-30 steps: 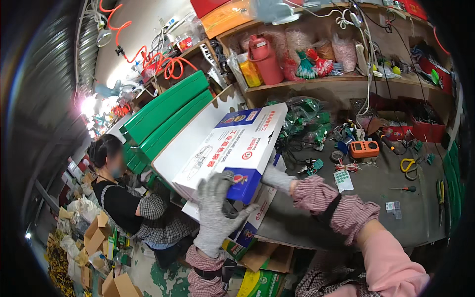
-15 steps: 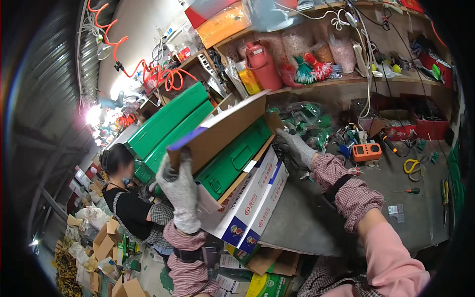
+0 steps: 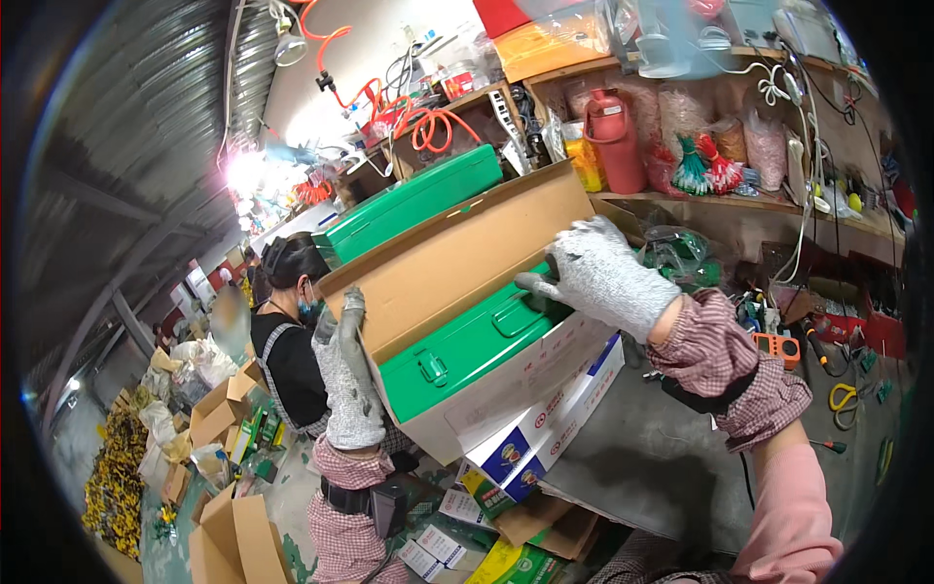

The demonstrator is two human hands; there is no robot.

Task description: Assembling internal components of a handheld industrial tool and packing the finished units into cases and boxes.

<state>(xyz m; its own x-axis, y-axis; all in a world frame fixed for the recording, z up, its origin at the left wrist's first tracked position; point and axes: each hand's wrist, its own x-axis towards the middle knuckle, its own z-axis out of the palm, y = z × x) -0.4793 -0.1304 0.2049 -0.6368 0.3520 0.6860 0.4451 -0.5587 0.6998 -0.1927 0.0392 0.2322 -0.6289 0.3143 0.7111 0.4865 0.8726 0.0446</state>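
A long cardboard box (image 3: 457,404), white outside and brown inside, stands tilted in front of me with its lid flap (image 3: 467,253) raised. Inside lies a green metal toolbox (image 3: 467,346) with a handle and a latch on top. My left hand (image 3: 348,380), in a grey glove, is closed round the box's left end beside the flap. At the right end, my gloved right hand (image 3: 613,277) grips the box from above with bent fingers; its thumb reaches over the toolbox. Some fingertips of the right hand are hidden.
White-and-blue cartons (image 3: 555,428) lie beneath the box at the edge of the grey workbench (image 3: 671,438). Another green toolbox (image 3: 413,204) stands behind. A co-worker (image 3: 292,331) is close on the left. An orange multimeter (image 3: 778,348) and yellow-handled scissors (image 3: 843,399) lie right.
The box has tipped toward me, showing more of the flap's inside and the toolbox. My right hand has moved from the box's right end to above it. The view has turned left.
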